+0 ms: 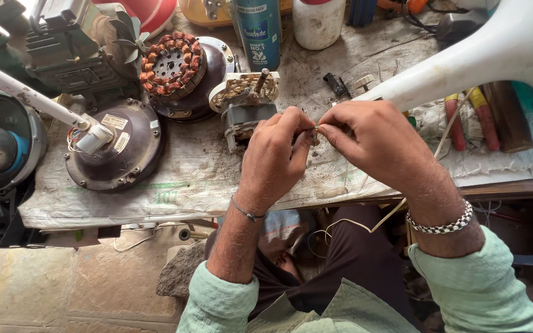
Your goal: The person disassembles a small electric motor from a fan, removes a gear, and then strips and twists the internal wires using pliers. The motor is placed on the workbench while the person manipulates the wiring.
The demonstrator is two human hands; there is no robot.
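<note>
My left hand (pixel 276 154) and my right hand (pixel 371 142) meet over the workbench, fingertips pinched together on a small greenish wire end (pixel 315 131). A thin pale wire (pixel 365 225) trails from the hands down over my lap. Just behind my left hand stands a small electric motor (pixel 245 105) with copper windings and a shaft pointing up. A thin band circles my left wrist, a black-and-white beaded bracelet my right.
Dark round fan motor housing (pixel 115 148) and copper-wound stator (pixel 174 65) lie at left on a worn cloth-covered bench (pixel 205 179). White fan blade (pixel 482 55) crosses the upper right. Blue can (pixel 258 31), white jar (pixel 318 21), red-yellow-handled tools (pixel 467 117) behind.
</note>
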